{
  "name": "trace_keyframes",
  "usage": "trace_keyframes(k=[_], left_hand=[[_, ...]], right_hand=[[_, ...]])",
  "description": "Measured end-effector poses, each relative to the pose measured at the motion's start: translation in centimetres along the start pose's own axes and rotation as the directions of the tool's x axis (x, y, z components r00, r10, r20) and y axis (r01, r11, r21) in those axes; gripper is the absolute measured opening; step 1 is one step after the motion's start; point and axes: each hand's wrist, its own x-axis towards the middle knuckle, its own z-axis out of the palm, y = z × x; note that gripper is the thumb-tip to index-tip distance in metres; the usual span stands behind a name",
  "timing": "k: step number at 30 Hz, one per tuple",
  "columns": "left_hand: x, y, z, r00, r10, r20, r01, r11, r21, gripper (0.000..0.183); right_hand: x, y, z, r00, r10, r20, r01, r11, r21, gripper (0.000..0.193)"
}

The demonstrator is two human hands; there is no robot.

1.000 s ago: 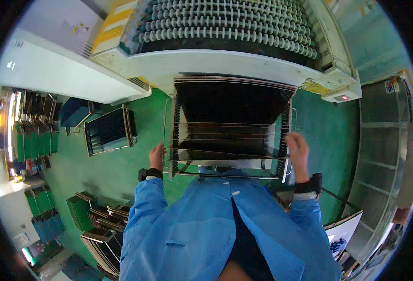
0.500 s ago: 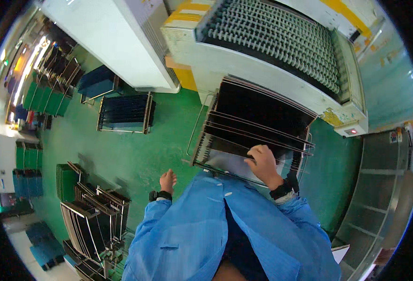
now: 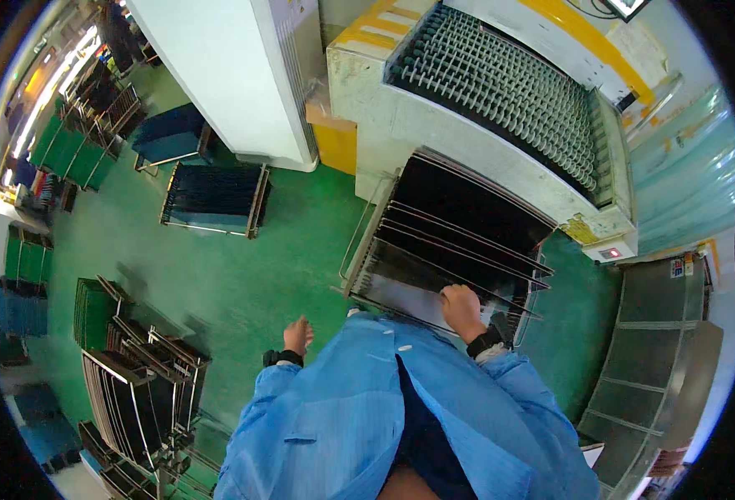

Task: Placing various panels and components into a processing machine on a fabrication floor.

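Observation:
A metal rack (image 3: 356,265) holding several thin dark panels (image 3: 475,196) stands before me, against a pale machine. My right hand (image 3: 464,312) is over its near part, fingers curled together at the top edge of the nearest panel (image 3: 413,264). Whether they grip that edge is hidden. A light grey area (image 3: 401,294) shows below this edge. Left of the rack, my left hand (image 3: 298,335) hangs above the green floor with its fingers curled in and nothing visible in them. Both wrists wear black bands over blue sleeves.
The machine (image 3: 367,108) has rows of pale rollers (image 3: 500,92) on top. A white cabinet (image 3: 226,75) stands to its left. More racks are on the left: one with dark panels (image 3: 213,196) and a cluster (image 3: 138,383) nearer me. A grey metal unit (image 3: 646,358) stands at right.
My right hand has moved slightly down toward me, its fingers more closed at the panel edge. My left hand stays low beside the rack. The whole view has shifted a little.

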Motion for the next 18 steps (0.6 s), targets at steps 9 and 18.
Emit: trace_keyframes(k=[9, 18], left_hand=[[-0.8, 3.1, 1.5, 0.996, 0.023, 0.091, -0.029, 0.997, 0.066, 0.022], [0.7, 1.0, 1.1, 1.000, -0.007, -0.024, 0.010, 0.991, 0.136, 0.025]], right_hand=[[3.5, 0.4, -14.1, 0.987, -0.006, -0.162, 0.033, 0.986, 0.165, 0.018], [5.0, 8.5, -25.6, 0.855, 0.492, -0.167, -0.183, 0.586, 0.789, 0.016]])
